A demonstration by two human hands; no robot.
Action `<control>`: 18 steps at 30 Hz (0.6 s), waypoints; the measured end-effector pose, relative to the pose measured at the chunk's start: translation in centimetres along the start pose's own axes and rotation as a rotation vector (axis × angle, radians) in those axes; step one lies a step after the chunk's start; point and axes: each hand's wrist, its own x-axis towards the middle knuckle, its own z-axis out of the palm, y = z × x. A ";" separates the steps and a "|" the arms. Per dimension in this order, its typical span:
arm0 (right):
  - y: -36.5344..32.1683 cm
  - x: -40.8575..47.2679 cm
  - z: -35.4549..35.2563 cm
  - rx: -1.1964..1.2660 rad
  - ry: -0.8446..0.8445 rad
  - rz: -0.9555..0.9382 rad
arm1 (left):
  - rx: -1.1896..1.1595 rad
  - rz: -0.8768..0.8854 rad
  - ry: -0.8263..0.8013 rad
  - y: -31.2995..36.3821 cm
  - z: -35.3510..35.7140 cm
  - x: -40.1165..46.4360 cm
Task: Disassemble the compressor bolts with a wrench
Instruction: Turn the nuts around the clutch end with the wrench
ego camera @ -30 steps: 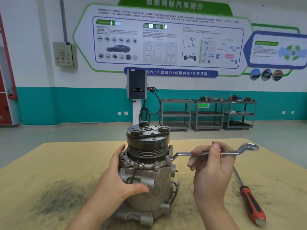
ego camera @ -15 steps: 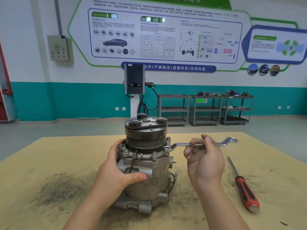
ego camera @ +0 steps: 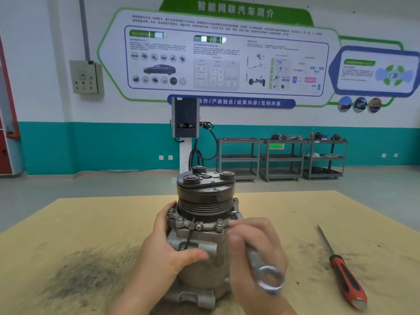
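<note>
a ring spanner (ego camera: 261, 264) juts toward the camera in a person's right hand (ego camera: 254, 251), its near ring end blurred and lowest in view, its far end at a flange bolt (ego camera: 236, 215) on the right side of a car air-conditioning compressor (ego camera: 200, 242). the right hand's fingers curl round the spanner's shank. the left hand (ego camera: 168, 248) grips the compressor's silver body from the left, thumb pressed across the front, fingers wrapped round the far side just under the bolted flange. the compressor stands upright near the front middle of a tan workbench (ego camera: 91, 219), its dark grooved pulley (ego camera: 205, 201) and clutch plate on top, several hex bolts ringing the flange below the pulley. a grey smear of dirt (ego camera: 84, 276) marks the bench to the left of the hands. to the right, well apart from the compressor, a red-and-black screwdriver (ego camera: 343, 276) lies flat with its tip pointing away from the camera. beyond the bench, across a grey floor, a charging post (ego camera: 185, 123) with a looped cable stands directly behind the compressor. three grey metal trolleys (ego camera: 281, 158) line a teal-banded wall to its right, a grey switch box (ego camera: 85, 77) hangs to its left, and a large information board (ego camera: 227, 57) with a car picture spans the white wall above.
</note>
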 end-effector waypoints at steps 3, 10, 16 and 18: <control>-0.5 -0.1 0.7 -0.022 -0.074 -0.025 | 0.017 0.006 0.032 0.0 0.1 0.0; -0.5 1.1 -0.2 0.036 -0.108 0.024 | 0.007 -0.012 0.023 0.5 0.0 -0.2; 0.2 2.6 -1.2 0.258 0.302 0.514 | 0.130 -0.048 0.174 2.0 0.8 -1.3; 1.0 2.9 -1.8 0.331 0.434 0.682 | 0.275 -0.058 0.298 3.2 2.1 -1.9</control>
